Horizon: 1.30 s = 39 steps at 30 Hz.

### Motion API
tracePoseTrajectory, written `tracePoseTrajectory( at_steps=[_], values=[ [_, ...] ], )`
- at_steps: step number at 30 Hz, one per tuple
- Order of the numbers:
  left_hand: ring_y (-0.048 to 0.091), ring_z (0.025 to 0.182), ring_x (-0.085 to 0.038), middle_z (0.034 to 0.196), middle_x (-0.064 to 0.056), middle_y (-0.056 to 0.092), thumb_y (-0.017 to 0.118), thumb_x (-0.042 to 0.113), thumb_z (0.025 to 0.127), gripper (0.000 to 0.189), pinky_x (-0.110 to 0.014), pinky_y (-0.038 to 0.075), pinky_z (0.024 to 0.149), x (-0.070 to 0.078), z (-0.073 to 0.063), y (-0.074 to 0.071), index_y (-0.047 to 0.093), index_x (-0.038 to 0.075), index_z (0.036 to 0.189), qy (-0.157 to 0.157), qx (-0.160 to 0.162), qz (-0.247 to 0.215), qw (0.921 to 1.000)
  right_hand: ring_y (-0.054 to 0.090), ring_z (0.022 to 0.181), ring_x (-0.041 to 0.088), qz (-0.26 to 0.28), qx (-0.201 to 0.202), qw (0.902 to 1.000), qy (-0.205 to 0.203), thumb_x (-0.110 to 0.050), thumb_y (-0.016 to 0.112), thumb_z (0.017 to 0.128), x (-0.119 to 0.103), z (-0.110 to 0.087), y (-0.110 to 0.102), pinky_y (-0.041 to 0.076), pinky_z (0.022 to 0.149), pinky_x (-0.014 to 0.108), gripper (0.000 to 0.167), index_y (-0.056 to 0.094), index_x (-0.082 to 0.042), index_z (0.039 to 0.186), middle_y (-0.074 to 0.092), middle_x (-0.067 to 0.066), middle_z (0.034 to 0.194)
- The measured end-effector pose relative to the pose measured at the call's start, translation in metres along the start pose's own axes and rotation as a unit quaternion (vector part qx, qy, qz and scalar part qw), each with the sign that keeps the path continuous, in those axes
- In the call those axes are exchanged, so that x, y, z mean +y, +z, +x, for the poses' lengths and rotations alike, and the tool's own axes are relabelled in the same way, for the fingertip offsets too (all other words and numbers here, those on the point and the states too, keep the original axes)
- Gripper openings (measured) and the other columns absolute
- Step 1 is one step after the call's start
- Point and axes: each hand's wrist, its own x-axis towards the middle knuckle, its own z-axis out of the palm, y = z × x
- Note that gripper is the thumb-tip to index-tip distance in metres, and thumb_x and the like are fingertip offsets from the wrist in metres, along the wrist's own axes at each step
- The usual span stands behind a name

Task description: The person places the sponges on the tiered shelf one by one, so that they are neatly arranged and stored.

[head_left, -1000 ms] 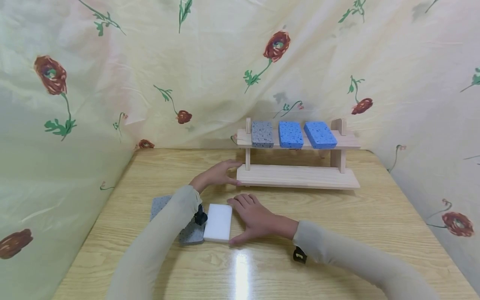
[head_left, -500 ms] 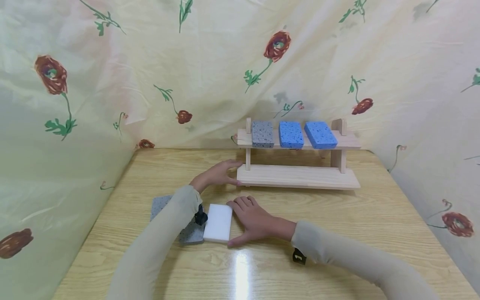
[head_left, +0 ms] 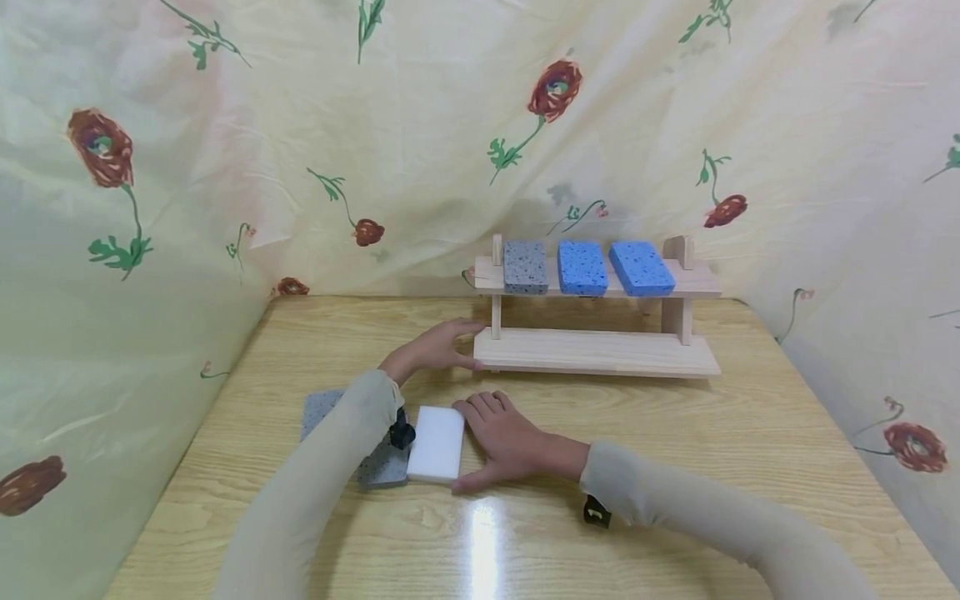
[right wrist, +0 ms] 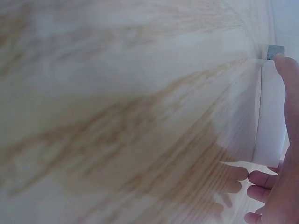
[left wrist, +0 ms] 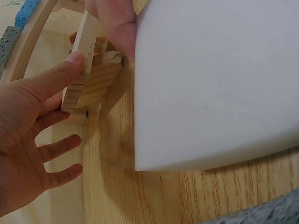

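Note:
My left hand (head_left: 435,348) pinches the left end of the wooden shelf's (head_left: 600,350) lower board. In the left wrist view its thumb lies on the board end and the other fingers spread out. A plain white sponge (head_left: 437,444) lies flat on the table, and my right hand (head_left: 506,442) holds it at its right side. In the right wrist view the thumb is at one end of this sponge and the fingers are at the other. Grey speckled sponges (head_left: 386,462) lie left of it, partly hidden by my left sleeve.
On the shelf's upper board lie a grey speckled sponge (head_left: 526,268) and two blue speckled sponges, one in the middle (head_left: 582,268) and one on the right (head_left: 642,269). A flowered cloth (head_left: 420,125) hangs behind and beside the wooden table (head_left: 675,433).
My right hand has shifted slightly left, with its thumb closer to the near end of the white sponge. My left hand, the shelf and the sponges look unmoved.

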Motion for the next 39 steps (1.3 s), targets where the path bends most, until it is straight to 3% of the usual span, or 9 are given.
tracePoseTrajectory(
  at_steps=[6, 22, 30, 39],
  values=[
    [0.022, 0.157, -0.034, 0.167, -0.015, 0.03, 0.075, 0.036, 0.093, 0.082, -0.05, 0.023, 0.128, -0.002, 0.001, 0.0, 0.035, 0.008, 0.159, 0.0, 0.0, -0.003, 1.0, 0.043, 0.133, 0.025, 0.015, -0.013, 0.9998, 0.003, -0.081, 0.063, 0.078, 0.0, 0.0, -0.003, 0.037, 0.114, 0.055, 0.11, 0.033, -0.007, 0.154, 0.047, 0.009, 0.143],
    [0.021, 0.157, -0.035, 0.167, -0.016, 0.029, 0.076, 0.036, 0.093, 0.082, -0.05, 0.021, 0.128, -0.002, -0.001, 0.0, 0.035, 0.008, 0.159, 0.007, 0.001, -0.006, 1.0, 0.036, 0.142, 0.03, 0.159, -0.047, 0.9859, 0.018, -0.06, 0.078, 0.078, 0.013, -0.005, -0.015, 0.026, 0.119, 0.064, 0.107, 0.029, -0.006, 0.156, 0.04, 0.011, 0.154],
    [0.022, 0.157, -0.035, 0.166, -0.016, 0.03, 0.076, 0.036, 0.093, 0.082, -0.05, 0.021, 0.128, -0.001, -0.002, 0.001, 0.036, 0.007, 0.158, 0.009, 0.004, -0.005, 0.9999, 0.035, 0.145, 0.029, 0.183, -0.051, 0.9814, 0.031, -0.056, 0.083, 0.076, 0.022, -0.01, -0.019, 0.023, 0.123, 0.059, 0.109, 0.03, -0.008, 0.157, 0.042, 0.008, 0.157],
    [0.021, 0.157, -0.034, 0.167, -0.016, 0.028, 0.076, 0.036, 0.092, 0.083, -0.05, 0.02, 0.128, 0.0, -0.002, 0.0, 0.035, 0.007, 0.159, 0.002, 0.003, -0.009, 1.0, 0.037, 0.144, 0.033, 0.189, -0.041, 0.9808, 0.023, -0.05, 0.088, 0.074, 0.035, -0.017, -0.026, 0.031, 0.118, 0.062, 0.107, 0.034, -0.009, 0.156, 0.045, 0.009, 0.155]
  ],
)
